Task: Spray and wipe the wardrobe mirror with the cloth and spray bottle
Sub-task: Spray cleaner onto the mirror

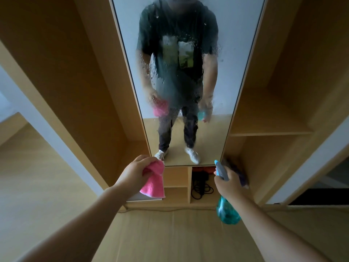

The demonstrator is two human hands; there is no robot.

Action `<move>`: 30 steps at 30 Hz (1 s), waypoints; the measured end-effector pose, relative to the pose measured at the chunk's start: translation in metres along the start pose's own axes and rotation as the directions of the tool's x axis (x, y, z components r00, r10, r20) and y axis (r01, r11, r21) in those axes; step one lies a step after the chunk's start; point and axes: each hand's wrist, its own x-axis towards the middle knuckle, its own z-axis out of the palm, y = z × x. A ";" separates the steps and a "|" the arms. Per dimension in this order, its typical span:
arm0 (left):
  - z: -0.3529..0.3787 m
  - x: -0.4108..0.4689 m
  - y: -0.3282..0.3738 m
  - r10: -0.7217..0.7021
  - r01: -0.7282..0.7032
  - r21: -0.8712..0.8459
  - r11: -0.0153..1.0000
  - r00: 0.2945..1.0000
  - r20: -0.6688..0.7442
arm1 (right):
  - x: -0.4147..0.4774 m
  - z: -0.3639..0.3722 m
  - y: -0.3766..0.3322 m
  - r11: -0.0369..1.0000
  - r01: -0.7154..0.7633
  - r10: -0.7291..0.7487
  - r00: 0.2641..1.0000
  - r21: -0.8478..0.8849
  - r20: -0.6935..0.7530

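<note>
Pink cloth (154,181) gripped by left hand (133,173); right hand (229,183) grips spray bottle (226,210).

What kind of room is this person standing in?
Probably a bedroom or dressing area at home: a tall droplet-streaked mirror is set in a light wooden wardrobe with open shelves, standing on pale wood-look flooring.

mirror (231,72) ahead, centre | cloth (154,181) lower left of it | spray bottle (227,212) lower right | cables (201,186) in cubby (189,184) below mirror
</note>
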 end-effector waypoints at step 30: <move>-0.026 -0.024 -0.043 -0.104 0.104 -0.008 0.995 0.994 -0.034 | -0.003 0.091 -0.049 0.978 0.180 -0.153 0.962 -0.102 0.225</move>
